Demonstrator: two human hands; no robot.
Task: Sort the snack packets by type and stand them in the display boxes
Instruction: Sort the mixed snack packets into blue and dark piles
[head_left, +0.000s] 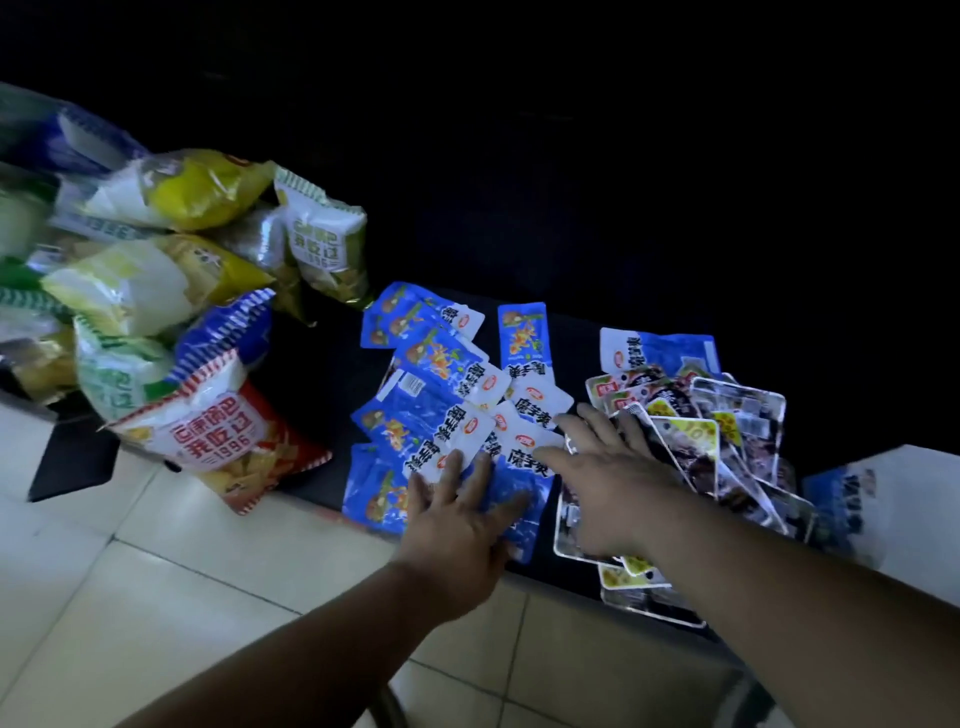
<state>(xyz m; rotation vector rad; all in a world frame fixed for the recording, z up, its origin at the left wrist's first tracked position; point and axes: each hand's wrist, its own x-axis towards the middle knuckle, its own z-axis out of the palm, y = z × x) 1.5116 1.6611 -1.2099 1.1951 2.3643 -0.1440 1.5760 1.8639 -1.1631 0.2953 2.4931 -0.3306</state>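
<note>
The person stands over a dark desk (322, 395) and has both hands down on the loose snacks, so I judge the sorting step is in hand, not yet the standing-up step. The blue packets (441, 364) lie in a flat, overlapping spread on the middle of the desk, and the dark packets (727, 431) with clear edges make a second heap just beside them on the right; the two heaps touch where the hands are. The left hand (457, 525) lies flat on the near blue packets, its fingers (451, 465) straight and spread, pressing and holding nothing. The right hand (608, 488) is also open and spread, with the palm down on the border between the two heaps, some fingers over the blue side and some over the dark side; it grips nothing that I can see. One or two blue packets lie apart behind and to the right of the dark heap, but they are blurred. A pile of big crisp bags (208, 441) leans at the left end of the desk, over the tiled floor (156, 571). No display boxes are in view. The next move, I think, calls for sliding the blue ones together under the flat hands, then closing the fingers round a small bundle, with care that no dark packet comes along.
</note>
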